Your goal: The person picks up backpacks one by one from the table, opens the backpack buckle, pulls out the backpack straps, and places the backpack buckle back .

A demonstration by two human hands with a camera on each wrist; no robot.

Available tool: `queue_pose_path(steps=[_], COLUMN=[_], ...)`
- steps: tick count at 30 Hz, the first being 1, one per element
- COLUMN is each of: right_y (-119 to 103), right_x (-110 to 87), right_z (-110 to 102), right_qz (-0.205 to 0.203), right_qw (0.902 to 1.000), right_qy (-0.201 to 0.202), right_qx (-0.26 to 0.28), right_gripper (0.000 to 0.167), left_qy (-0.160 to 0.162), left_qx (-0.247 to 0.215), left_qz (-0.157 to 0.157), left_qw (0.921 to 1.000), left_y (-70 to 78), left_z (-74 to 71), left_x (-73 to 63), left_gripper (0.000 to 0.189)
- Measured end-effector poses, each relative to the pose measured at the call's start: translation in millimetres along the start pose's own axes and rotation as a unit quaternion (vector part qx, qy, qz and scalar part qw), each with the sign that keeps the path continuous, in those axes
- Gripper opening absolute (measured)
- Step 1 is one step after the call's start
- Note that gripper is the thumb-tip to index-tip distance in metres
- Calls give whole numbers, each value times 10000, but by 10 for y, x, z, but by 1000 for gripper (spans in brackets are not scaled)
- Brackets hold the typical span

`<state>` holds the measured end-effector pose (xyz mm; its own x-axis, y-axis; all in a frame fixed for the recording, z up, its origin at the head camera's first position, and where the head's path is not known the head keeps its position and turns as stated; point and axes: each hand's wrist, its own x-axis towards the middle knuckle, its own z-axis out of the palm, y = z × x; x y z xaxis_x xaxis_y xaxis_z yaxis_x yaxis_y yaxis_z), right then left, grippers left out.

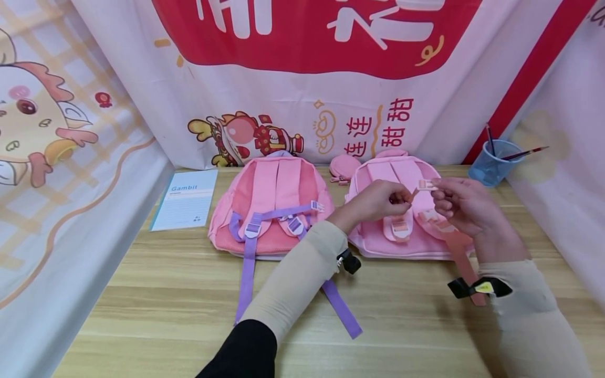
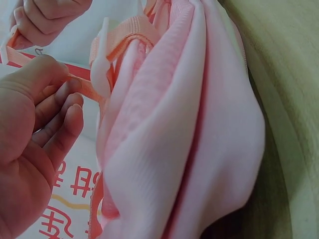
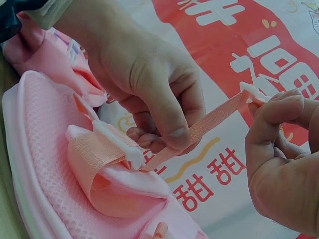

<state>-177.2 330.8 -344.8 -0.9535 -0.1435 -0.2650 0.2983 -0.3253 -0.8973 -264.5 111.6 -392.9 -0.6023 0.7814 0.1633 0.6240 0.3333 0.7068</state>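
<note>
A pink backpack (image 1: 371, 242) with orange straps lies on the table at the right, its shoulder straps facing up. Above it my left hand (image 1: 380, 202) pinches a thin orange strap (image 3: 214, 119) between thumb and fingers. The strap stretches from the backpack to a small white buckle (image 1: 425, 185), which my right hand (image 1: 465, 207) pinches by the strap's far end. White strap adjusters (image 1: 400, 229) sit on the shoulder straps below, with wider orange webbing threaded through. One wide orange strap end (image 1: 465, 268) trails toward the table's front, partly behind my right wrist.
Left of my left arm lies a second pink backpack (image 1: 267, 239) with purple straps (image 1: 342, 310) trailing forward. A notebook (image 1: 184, 202) is at the far left. A round pink pouch (image 1: 345, 167) rests behind the backpacks. At the back right stands a blue cup (image 1: 491, 167) holding pencils or brushes.
</note>
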Motion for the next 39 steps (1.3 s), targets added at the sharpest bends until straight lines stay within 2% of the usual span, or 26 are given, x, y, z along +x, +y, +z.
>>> queue_pose_path(steps=[7,15,17,22,29,39], right_y=[14,3,4,24,92,199], right_x=[-14,-17,-13,0,0,32], right_z=[-22,-29,-26,-19,-64,-68], right_qz=[43,104,141,192,307,542], right_qw=[9999,9997,9993,9986,9987,9944], right_qy=[80,136,147,171,196,402], right_qx=[125,-201,-313,-465,351,810], right_gripper=[21,20,20,21,16,12], left_qy=[-26,373,406,471,772,837], left_qx=[-134,-766,-766,-665,-694,-765], left_qz=[129,340,381,679,999,1011], left_qw=[9998,9958,9955,9944,9896,9884], left_y=[-12,65,104,166,131,106], left_z=[-26,-161,-192,-231,-229,-210], left_x=[-18,-32,-27,-22,-48,-67], left_gripper=[16,39,40,27,19,21])
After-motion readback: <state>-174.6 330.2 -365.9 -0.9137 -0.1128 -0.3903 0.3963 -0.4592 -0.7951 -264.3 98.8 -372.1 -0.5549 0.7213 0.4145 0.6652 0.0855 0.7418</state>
